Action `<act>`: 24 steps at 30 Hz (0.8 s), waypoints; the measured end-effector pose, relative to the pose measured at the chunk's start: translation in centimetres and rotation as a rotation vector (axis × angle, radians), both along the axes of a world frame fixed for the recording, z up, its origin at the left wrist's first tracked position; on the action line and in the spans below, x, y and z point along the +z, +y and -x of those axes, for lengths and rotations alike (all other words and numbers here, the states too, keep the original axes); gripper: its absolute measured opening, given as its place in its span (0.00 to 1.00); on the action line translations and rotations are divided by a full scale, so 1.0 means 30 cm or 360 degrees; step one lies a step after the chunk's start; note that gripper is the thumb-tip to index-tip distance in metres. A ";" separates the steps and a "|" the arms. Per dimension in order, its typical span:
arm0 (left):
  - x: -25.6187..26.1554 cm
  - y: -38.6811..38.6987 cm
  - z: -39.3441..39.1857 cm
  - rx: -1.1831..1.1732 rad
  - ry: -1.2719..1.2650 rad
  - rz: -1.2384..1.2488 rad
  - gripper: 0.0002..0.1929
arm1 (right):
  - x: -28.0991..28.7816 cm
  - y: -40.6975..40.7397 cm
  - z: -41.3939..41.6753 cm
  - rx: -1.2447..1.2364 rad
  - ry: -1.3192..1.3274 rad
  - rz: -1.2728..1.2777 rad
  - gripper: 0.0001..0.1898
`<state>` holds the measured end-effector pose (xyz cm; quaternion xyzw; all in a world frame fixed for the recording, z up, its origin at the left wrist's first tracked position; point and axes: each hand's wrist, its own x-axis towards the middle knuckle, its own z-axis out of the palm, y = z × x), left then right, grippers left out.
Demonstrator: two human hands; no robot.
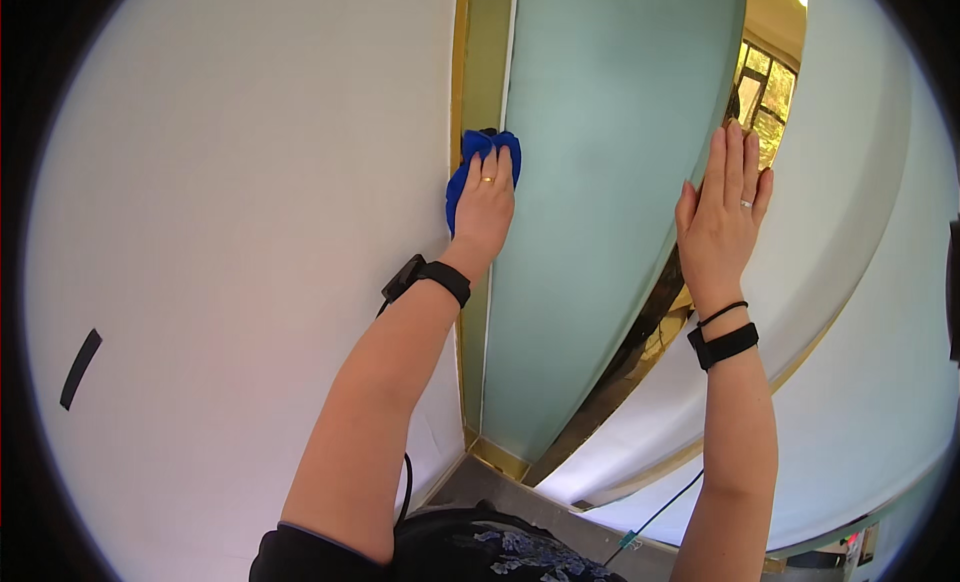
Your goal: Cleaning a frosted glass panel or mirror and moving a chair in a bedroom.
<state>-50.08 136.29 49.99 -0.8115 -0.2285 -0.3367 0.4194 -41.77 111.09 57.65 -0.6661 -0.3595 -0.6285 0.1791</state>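
Note:
My left hand (pixel 484 214) presses a bunched blue cloth (pixel 477 142) onto a gold-coloured metal frame strip (pixel 486 57). The cloth sticks out past my fingers and along the hand's left side. A small dark part shows just above it, too covered to identify. My right hand (pixel 718 233) lies flat on a mirror-finished gold trim strip (pixel 780 23), holding nothing, with the thumb out to the left. Between the two hands stands a pale green frosted panel (pixel 607 154). The right-hand strip reflects a window and a ceiling light.
A white wall (pixel 247 169) with a short black strip (pixel 80 370) fills the left side. White panelling (pixel 832 154) continues at the right. Grey floor (pixel 491 486) shows at the foot of the panel. A thin dark cable (pixel 667 503) runs beside my right arm.

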 end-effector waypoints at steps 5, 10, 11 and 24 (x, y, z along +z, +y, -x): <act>0.130 0.006 -0.026 -0.0419 -0.0651 0.0035 0.22 | -0.017 0.005 0.007 -0.0048 0.0005 0.0017 0.33; 0.442 0.024 0.001 -0.0700 -0.1121 -0.0142 0.23 | -0.013 0.005 0.020 -0.0050 0.0002 0.0018 0.33; 0.482 0.029 0.004 -0.0797 -0.1203 -0.0118 0.23 | -0.011 0.004 0.023 -0.0048 0.0003 0.0026 0.33; -0.119 0.027 0.028 -0.0794 -0.1036 0.0380 0.28 | -0.022 0.017 -0.002 -0.0005 -0.0038 -0.0022 0.32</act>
